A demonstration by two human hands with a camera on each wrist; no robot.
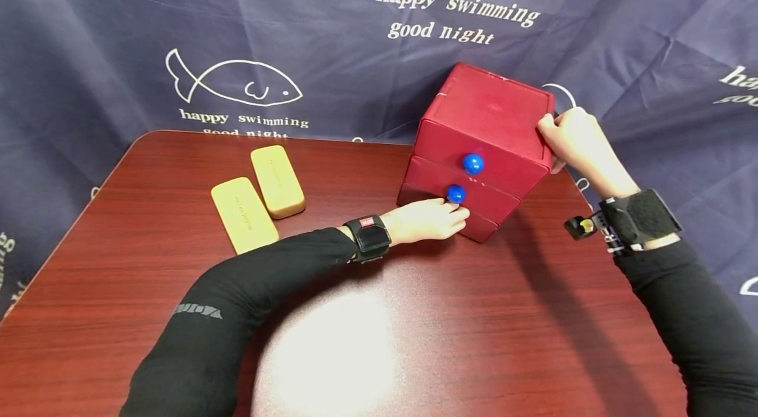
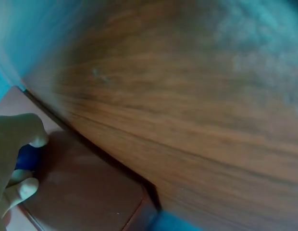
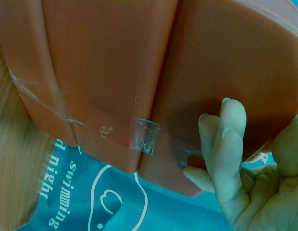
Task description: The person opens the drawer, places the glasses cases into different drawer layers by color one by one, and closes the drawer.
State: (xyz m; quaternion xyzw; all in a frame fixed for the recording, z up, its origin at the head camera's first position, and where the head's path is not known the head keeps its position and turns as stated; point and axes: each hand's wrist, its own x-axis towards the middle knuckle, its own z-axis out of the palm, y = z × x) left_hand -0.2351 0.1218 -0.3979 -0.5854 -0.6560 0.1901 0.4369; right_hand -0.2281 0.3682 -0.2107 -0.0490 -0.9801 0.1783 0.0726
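A red cabinet with three stacked drawers stands at the back right of the table. Blue round knobs sit on the top drawer and the middle drawer. My left hand reaches across to the lowest drawer's front. In the left wrist view, its thumb and fingers pinch a blue knob, which the hand hides from the head view. Around the cabinet's upper right edge, my right hand grips with its thumb on top. Its fingers rest against the cabinet's side in the right wrist view.
Two yellow rounded blocks lie side by side on the left of the reddish wooden table. Behind the table hangs a dark blue curtain with white fish and lettering. Clear tape crosses the cabinet's side seams.
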